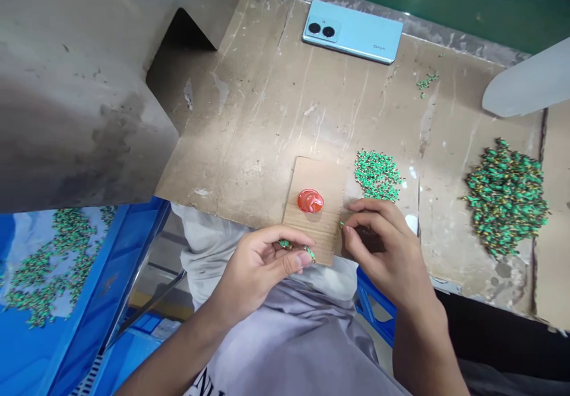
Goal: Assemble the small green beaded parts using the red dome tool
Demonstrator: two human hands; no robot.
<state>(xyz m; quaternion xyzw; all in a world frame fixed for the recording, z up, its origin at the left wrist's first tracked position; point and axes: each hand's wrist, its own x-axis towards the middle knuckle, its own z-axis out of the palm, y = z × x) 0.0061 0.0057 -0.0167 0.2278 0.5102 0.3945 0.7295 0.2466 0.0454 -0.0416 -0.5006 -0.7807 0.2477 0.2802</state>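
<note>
My left hand (262, 262) is curled, palm partly up, around a few small green pieces (285, 244); one with a dark, gold-flecked end shows at the thumb tip. To its right, my right hand (394, 256) pinches one tiny green piece (342, 224) between thumb and finger. Between and just beyond the hands lies a small cardboard piece (318, 173) with a round pool of glossy red paste (310, 200) on it. A pile of tiny green bits (377, 173) lies beyond my right hand. What these pieces are, I cannot make out.
A larger heap of green and gold pieces (507, 197) lies at the right. At the back are a light blue phone (356, 31) and scattered green bits (427, 81). A metal housing (80, 99) stands left, above a blue tray (100, 283) with more pieces. A white cylindrical object (529, 81) is at right.
</note>
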